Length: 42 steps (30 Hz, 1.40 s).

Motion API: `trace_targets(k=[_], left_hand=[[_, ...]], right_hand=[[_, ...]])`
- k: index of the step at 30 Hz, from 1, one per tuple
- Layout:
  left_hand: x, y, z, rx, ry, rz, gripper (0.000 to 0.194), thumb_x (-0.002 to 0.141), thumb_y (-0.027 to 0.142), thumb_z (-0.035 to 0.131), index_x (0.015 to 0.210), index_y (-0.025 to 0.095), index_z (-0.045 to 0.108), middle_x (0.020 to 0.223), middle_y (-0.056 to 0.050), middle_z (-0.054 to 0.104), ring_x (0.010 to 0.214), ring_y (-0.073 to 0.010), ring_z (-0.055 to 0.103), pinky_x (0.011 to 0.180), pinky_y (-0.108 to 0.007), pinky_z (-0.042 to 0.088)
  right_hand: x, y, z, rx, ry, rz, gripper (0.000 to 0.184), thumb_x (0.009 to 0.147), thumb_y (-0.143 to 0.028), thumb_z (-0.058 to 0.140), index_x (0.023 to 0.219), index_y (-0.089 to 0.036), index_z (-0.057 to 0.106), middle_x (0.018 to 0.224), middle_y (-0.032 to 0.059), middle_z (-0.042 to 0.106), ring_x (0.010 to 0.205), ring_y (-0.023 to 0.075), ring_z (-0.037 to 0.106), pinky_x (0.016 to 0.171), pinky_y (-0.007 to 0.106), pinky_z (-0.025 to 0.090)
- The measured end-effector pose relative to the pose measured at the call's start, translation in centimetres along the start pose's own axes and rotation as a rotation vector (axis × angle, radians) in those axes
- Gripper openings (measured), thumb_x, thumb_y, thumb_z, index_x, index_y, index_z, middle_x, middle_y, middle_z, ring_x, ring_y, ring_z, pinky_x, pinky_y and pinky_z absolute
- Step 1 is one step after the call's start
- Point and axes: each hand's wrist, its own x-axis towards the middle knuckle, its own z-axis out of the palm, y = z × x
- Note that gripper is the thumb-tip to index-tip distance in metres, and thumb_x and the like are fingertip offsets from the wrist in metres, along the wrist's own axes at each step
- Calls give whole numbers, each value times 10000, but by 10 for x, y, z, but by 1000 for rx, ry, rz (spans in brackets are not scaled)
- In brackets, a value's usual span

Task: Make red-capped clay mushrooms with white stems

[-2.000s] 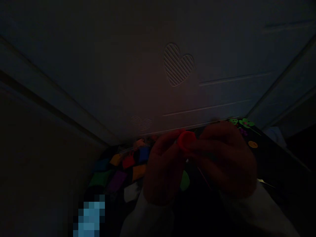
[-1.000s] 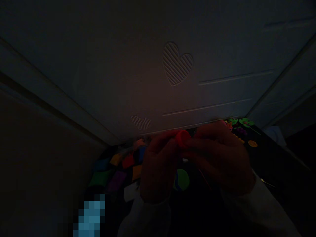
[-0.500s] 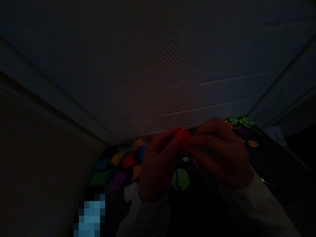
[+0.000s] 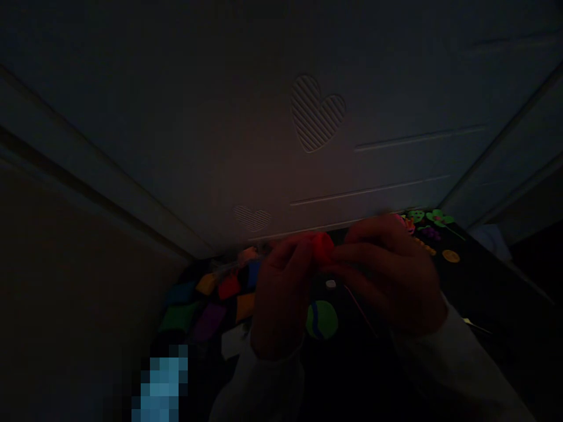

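Observation:
Between my two hands is a small, bright red piece, rounded and soft-looking like modelling clay [image 4: 323, 247]. My left hand [image 4: 281, 287] grips it from the left with thumb and fingers. From the right, the fingertips of my right hand [image 4: 391, 272] pinch its edge. Both hands hold it above the dark table, and the fingers partly hide its shape. Below it lie a green disc with a wavy blue stripe [image 4: 328, 319], a small white round piece [image 4: 331, 283] and a thin reddish stick [image 4: 360, 309].
Several coloured packets, among them a purple packet [image 4: 210, 321] and a green packet [image 4: 178, 317], lie at the left. Green flower shapes [image 4: 440, 217], a purple cluster [image 4: 431, 233] and an orange disc [image 4: 451, 256] sit at the right. A pale panel with hearts [image 4: 264, 129] rises behind. The light is dim.
My left hand's fingers have shifted slightly on the red clay, and the piece has turned and moved a little to the left. My right hand stays at its edge.

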Motion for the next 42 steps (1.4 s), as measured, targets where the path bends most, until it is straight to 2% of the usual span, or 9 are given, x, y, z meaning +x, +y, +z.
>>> trace_targets(k=[6, 10, 16, 20, 23, 26, 29, 39, 42], left_hand=[[-2, 9, 5, 99, -9, -36, 167, 814, 225, 605, 673, 181, 681, 648, 12, 608, 610, -85, 545, 541, -167, 444], [-1, 11, 7, 113, 20, -58, 254, 862, 222, 536, 649, 180, 667, 618, 20, 583, 586, -73, 525, 542, -157, 447], [-1, 18, 12, 152, 107, -86, 267, 860, 143, 530, 645, 172, 687, 615, 10, 621, 565, -72, 550, 487, -139, 449], [-3, 19, 13, 150, 116, -81, 290, 855, 99, 522, 638, 185, 693, 610, 25, 625, 556, -63, 560, 496, -131, 461], [-5, 14, 7, 149, 60, -21, 269, 868, 140, 524, 694, 212, 718, 654, 28, 660, 587, -67, 585, 566, -145, 493], [-8, 5, -1, 150, 3, 58, 122, 826, 273, 620, 824, 236, 736, 770, 14, 712, 674, -88, 628, 629, -166, 509], [-8, -2, -7, 128, -22, 95, 162, 761, 351, 692, 883, 250, 730, 837, 10, 730, 736, -102, 659, 640, -165, 514], [-6, -1, -8, 183, -29, 107, 151, 772, 334, 682, 877, 245, 742, 895, -18, 751, 827, -141, 680, 727, -205, 527], [-6, 0, -8, 195, -28, 111, 175, 781, 357, 668, 891, 240, 739, 901, -26, 750, 828, -153, 684, 728, -223, 536]], right_hand=[[-1, -1, 0, 42, -20, 15, 174, 772, -303, 696, 870, -160, 696, 821, 53, 616, 756, 162, 577, 662, 321, 463], [-1, 0, 0, 44, -5, 0, 78, 787, -253, 681, 796, -176, 693, 783, 34, 607, 696, 138, 567, 627, 303, 455], [-2, 0, 1, 72, -26, 10, 162, 769, -319, 697, 831, -170, 690, 830, 43, 605, 752, 152, 578, 656, 314, 474], [-3, 0, 1, 99, -32, 17, 119, 782, -278, 688, 824, -167, 687, 846, 38, 609, 767, 140, 580, 670, 295, 472], [-1, -1, 1, 105, -7, 35, 135, 768, -252, 704, 825, -132, 682, 835, 44, 609, 790, 124, 571, 701, 254, 475], [0, -1, -1, 131, -3, 74, 135, 758, -232, 713, 825, -122, 674, 839, 42, 595, 800, 105, 564, 717, 209, 479], [0, -1, -1, 157, -23, 84, 168, 733, -253, 736, 831, -135, 668, 851, 37, 591, 814, 105, 568, 727, 206, 486], [2, 0, -1, 75, -30, 28, 93, 781, -251, 685, 832, -182, 653, 829, 32, 628, 778, 130, 591, 687, 264, 503], [1, 0, -1, 68, -36, 36, 125, 775, -267, 693, 857, -181, 655, 855, 38, 635, 803, 137, 594, 704, 272, 507]])
